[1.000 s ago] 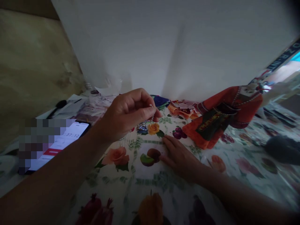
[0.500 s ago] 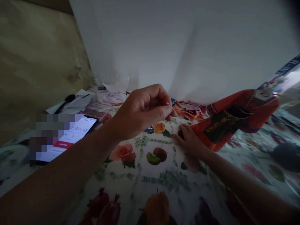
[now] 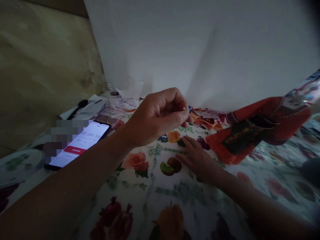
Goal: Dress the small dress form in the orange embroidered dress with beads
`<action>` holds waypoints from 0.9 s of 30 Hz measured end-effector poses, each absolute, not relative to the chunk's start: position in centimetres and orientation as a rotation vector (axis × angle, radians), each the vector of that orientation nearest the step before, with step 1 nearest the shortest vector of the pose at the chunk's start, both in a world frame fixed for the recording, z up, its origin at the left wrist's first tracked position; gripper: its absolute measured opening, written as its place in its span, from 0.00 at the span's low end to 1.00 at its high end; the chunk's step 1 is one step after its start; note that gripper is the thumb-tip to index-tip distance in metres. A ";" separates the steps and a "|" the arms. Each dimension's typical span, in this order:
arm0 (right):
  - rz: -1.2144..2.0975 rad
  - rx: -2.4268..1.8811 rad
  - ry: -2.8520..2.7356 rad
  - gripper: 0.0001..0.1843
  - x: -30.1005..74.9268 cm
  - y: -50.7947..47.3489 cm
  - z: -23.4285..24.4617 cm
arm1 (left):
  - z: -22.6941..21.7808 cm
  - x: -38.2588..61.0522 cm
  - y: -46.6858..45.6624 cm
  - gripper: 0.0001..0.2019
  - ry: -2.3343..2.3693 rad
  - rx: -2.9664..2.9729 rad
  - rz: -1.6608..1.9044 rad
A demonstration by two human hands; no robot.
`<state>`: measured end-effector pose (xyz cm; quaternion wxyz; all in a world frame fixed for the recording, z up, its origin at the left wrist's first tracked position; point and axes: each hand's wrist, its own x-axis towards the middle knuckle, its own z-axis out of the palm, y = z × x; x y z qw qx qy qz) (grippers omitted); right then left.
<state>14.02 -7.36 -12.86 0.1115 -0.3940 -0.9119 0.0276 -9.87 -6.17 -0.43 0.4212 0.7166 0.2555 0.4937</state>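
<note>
My left hand (image 3: 165, 111) is raised over the table, thumb and forefinger pinched on a small shiny bead-like thing (image 3: 184, 109). Whether a pin or thread hangs from it I cannot make out. Lower and to the right, my right hand (image 3: 197, 158) has its fingers stretched out over the flowered tablecloth (image 3: 155, 186), beside the printed kiwi. Nothing shows in its fingers. A red-orange stitched fabric piece (image 3: 270, 106) with a dark lettered pocket (image 3: 250, 131) lies to the right of that hand, apart from it.
On the left lies a phone (image 3: 82, 141) with a running timer, near a clear round lid (image 3: 22, 163). Papers (image 3: 93, 103) and a black spoon-like object (image 3: 81, 105) are behind it. Fabric scraps (image 3: 210, 118) lie along the white wall (image 3: 160, 43). A dark round object (image 3: 311, 173) is at the right.
My right hand has moved left and nearer, away from the red-orange fabric piece. My left hand keeps its pinch. The whole view has shifted slightly.
</note>
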 end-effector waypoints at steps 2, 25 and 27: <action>0.090 -1.315 -2.641 0.18 15.0 -6.9 -13.0 | -0.3 -10.0 -6.2 0.03 0.656 1.801 1.253; 0.297 -1.163 -2.605 0.24 9.1 -3.0 -12.9 | -0.2 -10.9 -5.7 0.03 0.626 1.781 1.311; 0.289 -1.133 -2.640 0.28 9.3 -3.9 -13.0 | -0.1 -11.0 -5.7 0.03 0.621 1.781 1.319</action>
